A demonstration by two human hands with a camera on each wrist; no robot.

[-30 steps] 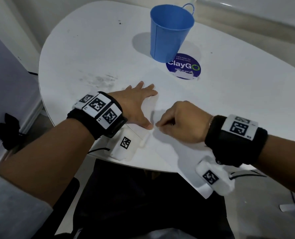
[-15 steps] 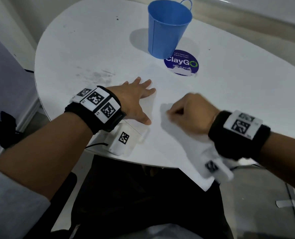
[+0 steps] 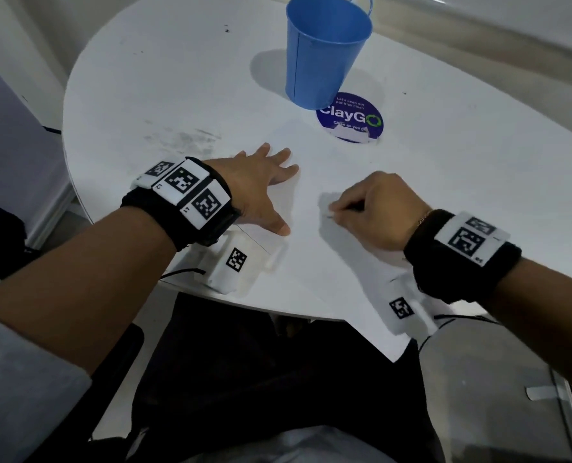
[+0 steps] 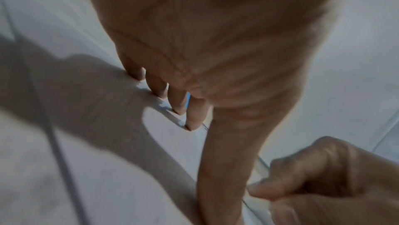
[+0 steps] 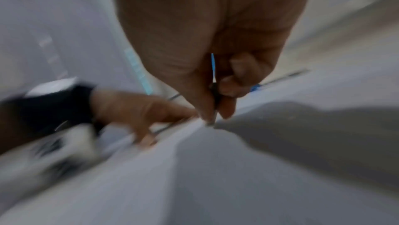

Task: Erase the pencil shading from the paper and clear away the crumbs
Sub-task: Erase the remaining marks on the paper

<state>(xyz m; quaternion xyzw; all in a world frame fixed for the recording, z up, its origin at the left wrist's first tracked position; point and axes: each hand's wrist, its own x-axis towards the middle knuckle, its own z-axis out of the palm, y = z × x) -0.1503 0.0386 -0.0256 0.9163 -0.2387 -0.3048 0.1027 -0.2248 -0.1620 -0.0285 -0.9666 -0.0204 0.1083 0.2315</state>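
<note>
1. Head view: the left hand (image 3: 254, 188) lies flat, fingers straight and spread, thumb out to the side, pressing down on the left part of the white paper (image 3: 314, 262) that covers the worktop (image 3: 151, 95) in front of the person.
2. Same view: the right hand (image 3: 374, 212) sits just to the right of the left thumb, fingers curled tight, pinching a small thing at its fingertips against the sheet. It is too small to name from here. The paper runs under both hands, and its near corner hangs over the worktop edge below the right wrist.
3. Beyond the two hands stands a blue bucket (image 3: 324, 51), upright, with a round purple sticker (image 3: 351, 118) just this side of it. A grey smudge (image 3: 184, 142) marks the worktop beyond the left wrist.
4. Left wrist view: the left hand's fingers (image 4: 177, 99) reach out straight, tips down on the white surface. The right hand (image 4: 323, 177) shows at lower right, curled, close beside the left thumb.
5. Right wrist view, heavily blurred: the right hand (image 5: 215, 81) grips a thin dark object (image 5: 214, 102) between thumb and fingers, its tip on the paper (image 5: 194, 177). The left hand (image 5: 138, 109) lies flat just to the left, near that tip.
</note>
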